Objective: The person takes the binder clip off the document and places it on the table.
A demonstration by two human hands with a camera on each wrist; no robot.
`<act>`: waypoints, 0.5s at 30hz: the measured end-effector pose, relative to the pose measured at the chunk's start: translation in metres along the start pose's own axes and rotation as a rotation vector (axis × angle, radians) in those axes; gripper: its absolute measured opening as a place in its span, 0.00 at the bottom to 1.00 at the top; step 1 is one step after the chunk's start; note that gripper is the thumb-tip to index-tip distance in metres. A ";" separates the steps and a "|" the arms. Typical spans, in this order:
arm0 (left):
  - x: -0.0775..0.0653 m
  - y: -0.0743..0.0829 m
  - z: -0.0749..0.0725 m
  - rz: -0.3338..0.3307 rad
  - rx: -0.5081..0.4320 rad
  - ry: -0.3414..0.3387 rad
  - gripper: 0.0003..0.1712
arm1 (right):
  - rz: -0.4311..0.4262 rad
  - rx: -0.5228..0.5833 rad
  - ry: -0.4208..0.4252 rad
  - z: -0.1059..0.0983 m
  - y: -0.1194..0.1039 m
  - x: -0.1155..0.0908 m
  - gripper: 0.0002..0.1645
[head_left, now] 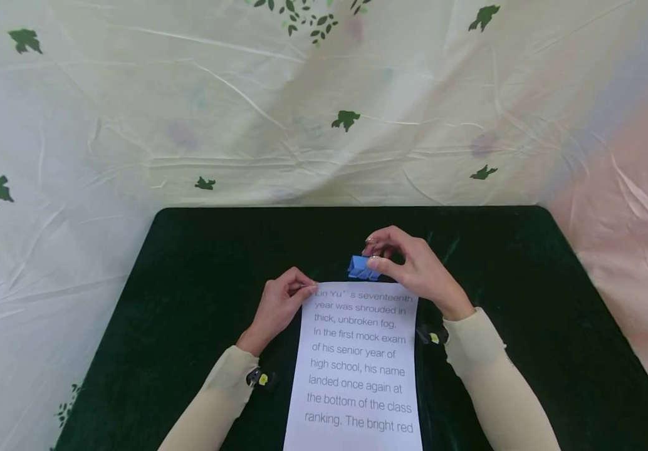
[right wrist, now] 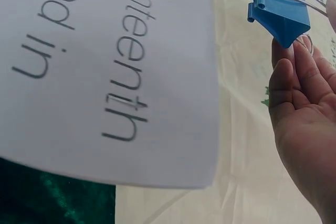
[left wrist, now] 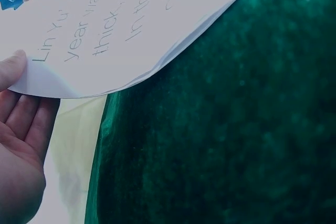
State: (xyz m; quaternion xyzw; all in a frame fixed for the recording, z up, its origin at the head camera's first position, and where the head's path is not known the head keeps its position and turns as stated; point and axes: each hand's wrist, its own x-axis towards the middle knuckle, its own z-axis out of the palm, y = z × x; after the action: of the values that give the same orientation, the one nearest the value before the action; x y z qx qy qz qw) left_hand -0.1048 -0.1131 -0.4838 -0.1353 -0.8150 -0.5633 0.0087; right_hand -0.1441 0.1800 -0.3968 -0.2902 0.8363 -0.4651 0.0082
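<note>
A stack of printed paper sheets (head_left: pixel 358 369) is held up by its top left corner, which my left hand (head_left: pixel 283 307) pinches between thumb and fingers. In the left wrist view the thumb (left wrist: pixel 11 71) lies on the printed face and the other fingers are behind. My right hand (head_left: pixel 414 266) pinches a blue binder clip (head_left: pixel 362 268) by its wire handles, just beyond the paper's top edge. The right wrist view shows the clip (right wrist: pixel 281 9) apart from the paper (right wrist: pixel 173 145), its mouth side towards the sheets.
A dark green cloth-covered table (head_left: pixel 217 250) lies under the hands. Behind and beside it hangs a pale curtain (head_left: pixel 245 125) with green leaf prints. Each wrist bears a small black camera, on the left (head_left: pixel 257 378) and on the right (head_left: pixel 433 337).
</note>
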 end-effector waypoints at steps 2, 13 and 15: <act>0.000 -0.001 0.000 0.000 0.000 0.000 0.03 | -0.001 -0.002 0.010 -0.002 -0.002 -0.002 0.20; 0.001 -0.002 0.000 0.020 -0.001 0.007 0.04 | 0.037 -0.009 0.066 -0.005 -0.007 -0.012 0.26; 0.001 -0.002 -0.001 0.014 0.000 0.008 0.04 | 0.051 0.010 0.085 -0.004 -0.006 -0.015 0.27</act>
State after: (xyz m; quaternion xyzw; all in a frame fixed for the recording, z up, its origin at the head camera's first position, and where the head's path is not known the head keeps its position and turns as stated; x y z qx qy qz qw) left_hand -0.1060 -0.1140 -0.4850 -0.1387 -0.8141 -0.5637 0.0160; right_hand -0.1302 0.1882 -0.3935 -0.2489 0.8408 -0.4806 -0.0139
